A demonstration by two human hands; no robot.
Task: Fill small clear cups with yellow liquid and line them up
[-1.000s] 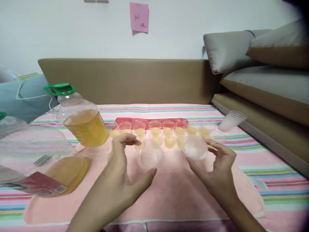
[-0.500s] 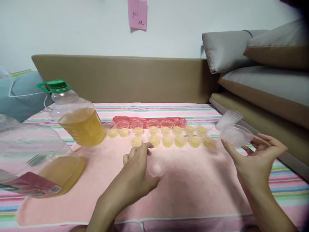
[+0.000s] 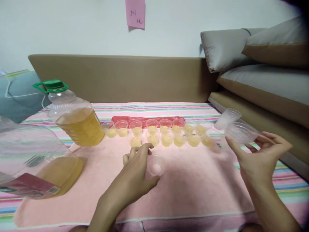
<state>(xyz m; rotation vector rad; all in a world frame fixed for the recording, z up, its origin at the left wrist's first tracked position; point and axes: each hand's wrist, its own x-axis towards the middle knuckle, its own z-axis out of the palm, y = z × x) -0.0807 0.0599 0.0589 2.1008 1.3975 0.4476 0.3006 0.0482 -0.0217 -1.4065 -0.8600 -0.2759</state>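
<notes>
My left hand point(image 3: 135, 174) is curled around a small clear plastic cup point(image 3: 156, 165) above the pink cloth, thumb near its lower side and index finger by its upper side. A small whitish patch shows in this cup's bottom. At the right, my right hand point(image 3: 260, 151) grips another clear plastic cup point(image 3: 241, 132), tilted on its side, between thumb and fingers. Beyond my hands stand two rows of clear cups point(image 3: 135, 127) with yellow liquid low in them. My left fingers partly cover the near row's front.
Two large clear jugs of yellow liquid stand at the left: one with a green cap point(image 3: 79, 129), one nearer point(image 3: 60, 174). A red plastic bag point(image 3: 145, 121) lies behind the cups. Further clear cups point(image 3: 228, 118) rest at the right, near stacked grey-brown cushions point(image 3: 265, 77).
My right hand has moved slightly right with its cup. My left hand stays around the other cup. The camera view has shifted a little.
</notes>
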